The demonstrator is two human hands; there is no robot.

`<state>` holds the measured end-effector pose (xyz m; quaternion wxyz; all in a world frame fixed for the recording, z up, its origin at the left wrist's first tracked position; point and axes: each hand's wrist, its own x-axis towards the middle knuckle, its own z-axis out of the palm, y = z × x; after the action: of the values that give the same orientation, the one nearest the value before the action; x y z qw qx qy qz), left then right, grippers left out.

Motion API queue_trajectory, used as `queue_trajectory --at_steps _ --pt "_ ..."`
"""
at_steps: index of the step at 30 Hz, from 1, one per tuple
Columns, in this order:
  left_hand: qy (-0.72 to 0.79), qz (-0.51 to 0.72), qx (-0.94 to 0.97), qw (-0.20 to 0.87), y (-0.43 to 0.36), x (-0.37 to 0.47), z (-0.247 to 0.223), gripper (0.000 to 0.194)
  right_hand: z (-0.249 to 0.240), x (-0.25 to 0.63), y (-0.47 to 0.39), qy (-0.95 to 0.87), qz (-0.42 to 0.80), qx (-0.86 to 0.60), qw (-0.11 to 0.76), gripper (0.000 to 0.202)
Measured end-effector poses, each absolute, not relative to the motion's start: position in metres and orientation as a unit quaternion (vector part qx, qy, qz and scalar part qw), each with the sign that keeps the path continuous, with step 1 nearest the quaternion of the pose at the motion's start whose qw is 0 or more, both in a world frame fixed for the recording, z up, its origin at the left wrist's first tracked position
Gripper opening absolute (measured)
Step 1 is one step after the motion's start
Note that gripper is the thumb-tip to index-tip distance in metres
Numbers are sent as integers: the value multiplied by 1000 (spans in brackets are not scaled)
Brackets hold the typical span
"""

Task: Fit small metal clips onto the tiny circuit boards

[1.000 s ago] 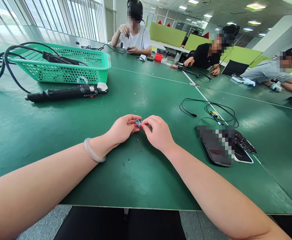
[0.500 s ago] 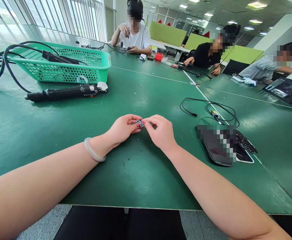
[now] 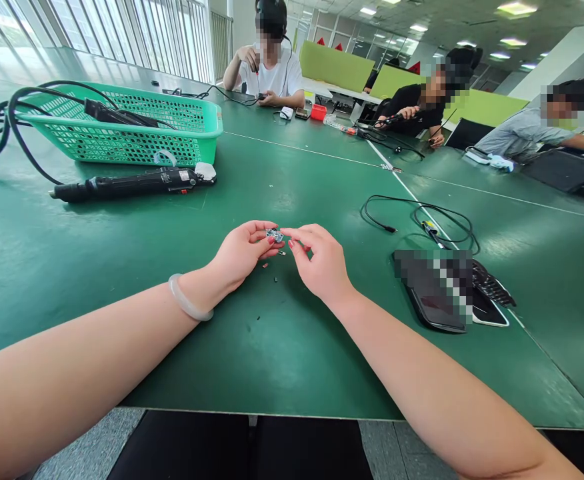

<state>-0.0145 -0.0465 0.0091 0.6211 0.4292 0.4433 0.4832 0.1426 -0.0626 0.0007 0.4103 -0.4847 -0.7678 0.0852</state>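
My left hand [image 3: 242,252] pinches a small grey-and-black piece [image 3: 275,235] that looks like a tiny circuit board, between thumb and fingers just above the table. My right hand [image 3: 322,257] is at its right side. Its index fingertip reaches to the piece's edge, and I cannot tell whether they touch. The right thumb is apart from that finger, with nothing visible between them. Below the hands lie a tiny pale metallic part [image 3: 282,253], a tiny reddish bit [image 3: 265,265] and a dark bit [image 3: 275,279].
A black electric screwdriver [image 3: 132,183] lies before a green basket [image 3: 192,143] at the left. To the right are a black phone-like device [image 3: 435,307] and a coiled cable [image 3: 392,200]. Several co-workers sit across the green table [image 3: 197,373].
The right thumb has parted from its index finger. The pale part and reddish bit now show beneath the hands. My left hand has risen slightly. A co-worker in black now holds a dark tool.
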Motion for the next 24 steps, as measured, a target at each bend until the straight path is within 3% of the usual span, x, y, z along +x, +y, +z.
queue_trajectory --at_steps 5,12,19,24 --pt "448 473 442 617 -47 -16 9 16 -2 141 -63 -795 66 -475 371 35" --pt "449 473 440 618 -49 -17 8 16 -2 140 -64 -791 69 -469 386 35" --pt "456 505 396 617 -47 -16 11 8 0 138 -65 -782 85 -475 395 25" --pt "472 533 379 592 -47 -15 11 9 -8 132 -60 -829 95 -471 285 11"
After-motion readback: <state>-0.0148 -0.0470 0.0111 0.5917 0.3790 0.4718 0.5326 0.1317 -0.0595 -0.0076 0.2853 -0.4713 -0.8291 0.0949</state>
